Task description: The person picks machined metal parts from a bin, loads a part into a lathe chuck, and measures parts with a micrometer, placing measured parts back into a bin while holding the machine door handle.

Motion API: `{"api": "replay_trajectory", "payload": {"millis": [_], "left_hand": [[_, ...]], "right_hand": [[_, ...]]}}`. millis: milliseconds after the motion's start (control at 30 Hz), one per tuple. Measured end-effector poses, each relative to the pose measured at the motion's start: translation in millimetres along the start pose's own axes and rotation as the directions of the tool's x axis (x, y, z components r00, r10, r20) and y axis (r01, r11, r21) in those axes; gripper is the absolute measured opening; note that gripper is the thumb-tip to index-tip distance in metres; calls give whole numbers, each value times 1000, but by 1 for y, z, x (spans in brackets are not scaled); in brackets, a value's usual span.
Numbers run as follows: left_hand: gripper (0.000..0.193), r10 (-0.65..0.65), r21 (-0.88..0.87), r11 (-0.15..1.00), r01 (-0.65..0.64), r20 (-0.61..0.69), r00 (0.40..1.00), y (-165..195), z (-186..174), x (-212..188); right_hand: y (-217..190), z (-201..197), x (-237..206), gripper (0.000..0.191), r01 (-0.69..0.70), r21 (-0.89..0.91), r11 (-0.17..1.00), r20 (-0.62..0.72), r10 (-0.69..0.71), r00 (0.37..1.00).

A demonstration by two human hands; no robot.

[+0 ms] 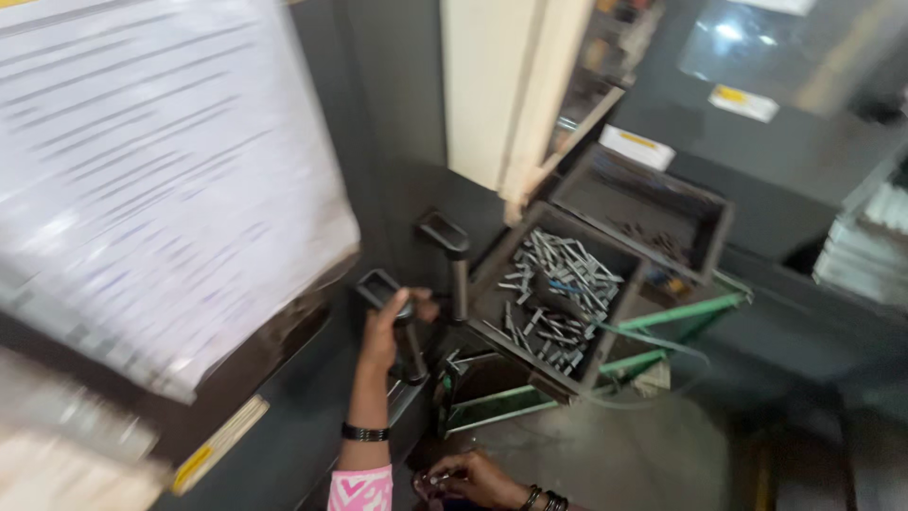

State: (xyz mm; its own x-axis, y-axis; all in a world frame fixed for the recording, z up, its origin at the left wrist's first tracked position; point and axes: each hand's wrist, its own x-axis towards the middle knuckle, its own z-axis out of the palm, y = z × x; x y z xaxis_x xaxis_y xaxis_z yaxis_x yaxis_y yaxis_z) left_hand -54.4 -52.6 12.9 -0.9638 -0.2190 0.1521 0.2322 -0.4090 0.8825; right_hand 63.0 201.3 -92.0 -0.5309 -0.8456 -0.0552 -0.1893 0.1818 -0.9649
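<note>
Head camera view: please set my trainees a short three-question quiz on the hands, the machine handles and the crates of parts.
1. True or false: the left hand grips a dark lever handle on the machine.
2. Multiple choice: what lies in the nearer dark crate? A) small grey metal parts B) coiled rope C) folded cloth
3. Short answer: what colour is the frame that carries the crates?

Key
1. True. A second handle beside it is untouched.
2. A. The metal parts lie loose in the crate.
3. Green. The right hand, low in the view, has its fingers curled on something small and pale that is too blurred to name.
</note>
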Motion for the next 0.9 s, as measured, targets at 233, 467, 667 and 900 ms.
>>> {"api": "replay_trajectory", "payload": {"millis": [233,467,667,900], "left_hand": [[30,8,-100,995,4,117,993,-3,-8,-3],[32,35,-35,999,-32,97,995,6,-1,-7],[33,52,-54,997,-49,49,997,7,6,-9],[33,62,-60,996,-64,-20,998,7,13,-15]], "right_hand": [[11,12,-22,28,-111,93,989,-175,126,977],[26,22,-25,29,-115,209,971,-272,171,947],[19,4,-29,30,7,497,868,-293,160,943],[-25,-14,-28,35,184,877,445,-355,338,872]]}}
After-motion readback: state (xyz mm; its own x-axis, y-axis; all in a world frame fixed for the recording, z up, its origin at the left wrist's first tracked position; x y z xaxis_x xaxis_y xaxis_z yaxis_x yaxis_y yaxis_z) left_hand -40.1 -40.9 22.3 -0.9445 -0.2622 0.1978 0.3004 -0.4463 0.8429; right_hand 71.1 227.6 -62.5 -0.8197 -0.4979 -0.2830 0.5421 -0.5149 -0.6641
